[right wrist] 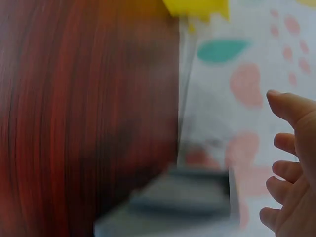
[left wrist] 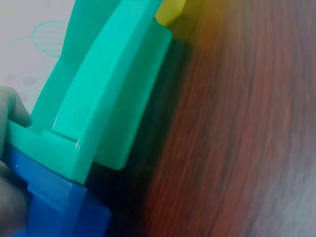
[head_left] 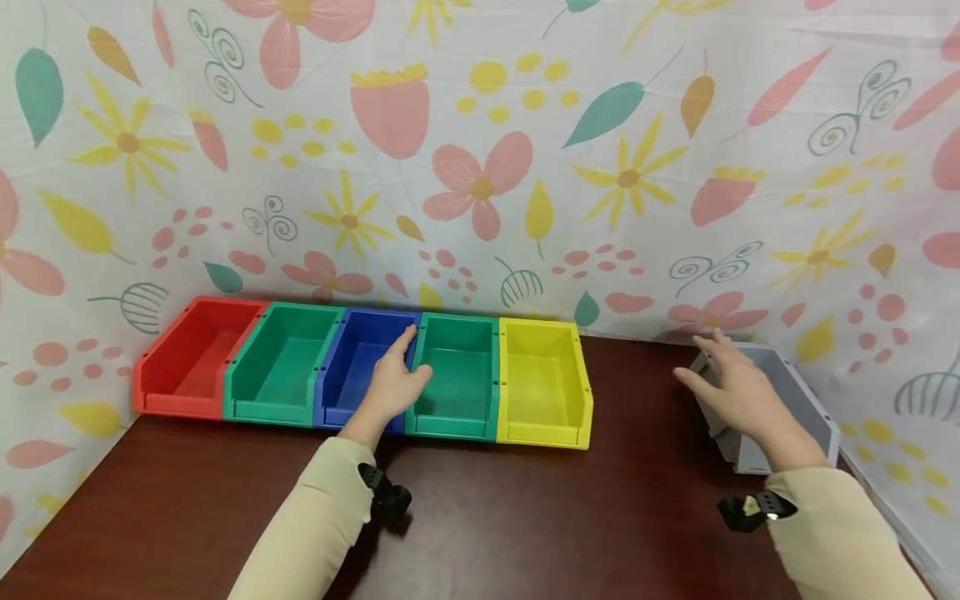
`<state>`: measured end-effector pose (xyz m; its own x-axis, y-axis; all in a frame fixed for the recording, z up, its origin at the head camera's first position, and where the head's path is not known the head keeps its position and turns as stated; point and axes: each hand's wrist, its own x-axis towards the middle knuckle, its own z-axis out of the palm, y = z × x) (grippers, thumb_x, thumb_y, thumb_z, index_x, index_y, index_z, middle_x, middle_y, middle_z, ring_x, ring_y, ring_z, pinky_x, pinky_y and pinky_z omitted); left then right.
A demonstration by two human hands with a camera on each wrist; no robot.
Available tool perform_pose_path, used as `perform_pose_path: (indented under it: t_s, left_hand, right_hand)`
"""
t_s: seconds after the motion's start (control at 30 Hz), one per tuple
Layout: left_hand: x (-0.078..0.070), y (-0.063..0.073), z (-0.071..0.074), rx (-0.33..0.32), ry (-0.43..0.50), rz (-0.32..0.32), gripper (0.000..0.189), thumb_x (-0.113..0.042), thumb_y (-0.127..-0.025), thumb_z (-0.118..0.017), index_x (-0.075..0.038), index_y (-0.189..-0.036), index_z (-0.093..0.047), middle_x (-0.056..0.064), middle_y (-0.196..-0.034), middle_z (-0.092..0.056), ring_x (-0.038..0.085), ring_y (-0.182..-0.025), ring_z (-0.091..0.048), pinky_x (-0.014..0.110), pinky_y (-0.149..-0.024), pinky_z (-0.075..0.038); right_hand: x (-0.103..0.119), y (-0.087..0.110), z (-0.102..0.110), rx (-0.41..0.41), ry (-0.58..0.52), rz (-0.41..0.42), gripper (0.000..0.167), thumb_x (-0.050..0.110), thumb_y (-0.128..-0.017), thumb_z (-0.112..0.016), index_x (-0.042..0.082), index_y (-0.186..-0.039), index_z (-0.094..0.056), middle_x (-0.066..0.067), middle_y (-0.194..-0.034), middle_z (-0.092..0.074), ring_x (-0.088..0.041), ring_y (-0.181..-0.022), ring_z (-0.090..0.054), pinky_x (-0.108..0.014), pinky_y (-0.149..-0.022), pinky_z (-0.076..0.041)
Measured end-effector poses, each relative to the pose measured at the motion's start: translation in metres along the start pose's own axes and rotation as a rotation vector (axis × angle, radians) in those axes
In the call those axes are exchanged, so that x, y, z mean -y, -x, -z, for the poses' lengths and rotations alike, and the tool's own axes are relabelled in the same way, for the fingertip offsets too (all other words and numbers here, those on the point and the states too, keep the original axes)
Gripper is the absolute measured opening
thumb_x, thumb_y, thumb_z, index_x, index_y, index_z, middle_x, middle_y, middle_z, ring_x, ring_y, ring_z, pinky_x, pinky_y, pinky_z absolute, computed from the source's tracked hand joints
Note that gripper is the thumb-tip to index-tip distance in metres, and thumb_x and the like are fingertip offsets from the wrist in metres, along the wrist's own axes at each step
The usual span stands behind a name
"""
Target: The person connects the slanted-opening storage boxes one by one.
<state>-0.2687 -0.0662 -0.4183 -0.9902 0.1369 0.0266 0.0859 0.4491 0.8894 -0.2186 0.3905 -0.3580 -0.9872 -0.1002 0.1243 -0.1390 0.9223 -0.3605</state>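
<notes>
My left hand [head_left: 392, 385] is over the wall between the blue bin [head_left: 367, 337] and the green bin [head_left: 454, 375] to its right. Its thumb points right, over the green bin, and the other fingers point forward. In the left wrist view the thumb [left wrist: 17, 108] appears close to the green bin's rim [left wrist: 98, 84]; whether it touches cannot be told. My right hand [head_left: 738, 396] is above the left side of a grey bin [head_left: 798, 396], fingers loosely spread and holding nothing. The grey bin [right wrist: 173, 207] looks blurred in the right wrist view.
A red bin [head_left: 198, 358], another green bin [head_left: 285, 362] and a yellow bin [head_left: 543, 383] complete the joined row at the back of the dark wooden table [head_left: 480, 517]. Behind stands a flower-patterned cloth [head_left: 480, 108]. Each wrist carries a small black camera.
</notes>
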Motion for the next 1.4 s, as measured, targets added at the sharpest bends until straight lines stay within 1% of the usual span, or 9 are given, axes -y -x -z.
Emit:
perform_pose_path:
  t_s: [0.27, 0.33, 0.4, 0.5, 0.67, 0.83, 0.97, 1.23, 1.4]
  left_hand:
    - [-0.001, 0.002, 0.016, 0.014, -0.058, 0.011, 0.073, -0.016, -0.089, -0.048, -0.023, -0.153, -0.014, 0.015, -0.149, -0.035, 0.018, -0.041, -0.026, 0.031, -0.045, -0.034]
    - [-0.003, 0.003, 0.016, 0.004, -0.122, -0.01, 0.072, -0.015, -0.089, -0.049, -0.02, -0.153, -0.016, 0.015, -0.151, -0.034, 0.026, -0.058, -0.052, 0.035, -0.055, -0.039]
    - [-0.006, 0.004, 0.013, -0.028, -0.225, -0.058, 0.07, -0.013, -0.088, -0.05, -0.017, -0.152, -0.022, 0.016, -0.152, -0.032, 0.033, -0.098, -0.061, 0.04, -0.071, -0.045]
    - [-0.013, 0.008, 0.006, -0.113, -0.439, -0.188, 0.065, -0.011, -0.087, -0.053, -0.009, -0.148, -0.032, 0.016, -0.154, -0.028, 0.037, -0.141, -0.027, 0.049, -0.102, -0.038]
    - [-0.023, 0.015, -0.013, -0.22, -0.632, -0.355, 0.055, -0.017, -0.088, -0.057, -0.005, -0.141, -0.044, 0.019, -0.148, -0.038, 0.038, -0.139, -0.032, 0.055, -0.111, -0.025]
    - [-0.032, 0.017, -0.035, -0.185, -0.565, -0.418, 0.053, -0.029, -0.095, -0.049, -0.005, -0.142, -0.043, 0.016, -0.15, -0.037, 0.035, -0.141, -0.029, 0.052, -0.114, -0.022]
    - [-0.039, 0.016, -0.05, -0.102, -0.425, -0.402, 0.058, -0.037, -0.097, -0.044, -0.007, -0.146, -0.036, 0.013, -0.153, -0.031, 0.031, -0.143, -0.025, 0.05, -0.115, -0.021]
    - [-0.036, 0.002, -0.072, 0.032, -0.155, -0.208, 0.071, -0.047, -0.094, -0.049, -0.021, -0.152, -0.021, 0.002, -0.159, -0.018, 0.028, -0.144, -0.022, 0.054, -0.11, -0.028]
    - [-0.027, -0.003, -0.079, 0.053, -0.158, -0.117, 0.071, -0.044, -0.092, -0.052, -0.024, -0.152, -0.021, 0.003, -0.156, -0.026, 0.029, -0.142, -0.027, 0.053, -0.109, -0.031]
  right_hand:
    - [-0.073, 0.032, 0.024, -0.129, 0.034, -0.15, 0.074, 0.037, -0.095, -0.049, -0.012, -0.143, -0.023, -0.046, -0.143, -0.009, -0.063, -0.13, -0.012, -0.073, -0.096, -0.018]
    - [-0.087, 0.04, 0.027, -0.12, 0.027, -0.201, 0.077, 0.038, -0.096, -0.048, -0.014, -0.144, -0.019, -0.047, -0.141, -0.009, -0.064, -0.129, -0.012, -0.072, -0.096, -0.018]
    - [-0.099, 0.047, 0.027, -0.108, 0.012, -0.244, 0.079, 0.039, -0.095, -0.047, -0.014, -0.144, -0.015, -0.048, -0.139, -0.014, -0.065, -0.125, -0.017, -0.072, -0.094, -0.02]
    - [-0.112, 0.051, 0.025, -0.084, -0.005, -0.289, 0.081, 0.041, -0.095, -0.046, -0.015, -0.144, -0.013, -0.05, -0.134, -0.022, -0.066, -0.117, -0.026, -0.07, -0.091, -0.026]
    - [-0.121, 0.055, 0.019, -0.075, 0.018, -0.325, 0.074, 0.038, -0.096, -0.044, -0.018, -0.139, -0.023, -0.053, -0.121, -0.033, -0.065, -0.102, -0.038, -0.066, -0.081, -0.034]
    - [-0.117, 0.055, 0.012, -0.099, 0.017, -0.307, 0.059, 0.03, -0.097, -0.042, -0.019, -0.131, -0.037, -0.051, -0.114, -0.042, -0.06, -0.091, -0.049, -0.057, -0.071, -0.042]
    - [-0.111, 0.058, 0.007, -0.093, -0.017, -0.312, 0.053, 0.026, -0.098, -0.04, -0.02, -0.125, -0.043, -0.048, -0.109, -0.047, -0.053, -0.084, -0.055, -0.044, -0.061, -0.043]
    - [-0.095, 0.055, -0.005, -0.148, -0.058, -0.347, 0.054, 0.027, -0.098, -0.039, -0.018, -0.127, -0.044, -0.048, -0.117, -0.043, -0.056, -0.097, -0.049, -0.054, -0.073, -0.041]
    - [-0.082, 0.051, -0.017, -0.191, -0.112, -0.354, 0.051, 0.027, -0.098, -0.041, -0.016, -0.125, -0.049, -0.043, -0.113, -0.052, -0.033, -0.075, -0.06, -0.034, -0.059, -0.043]
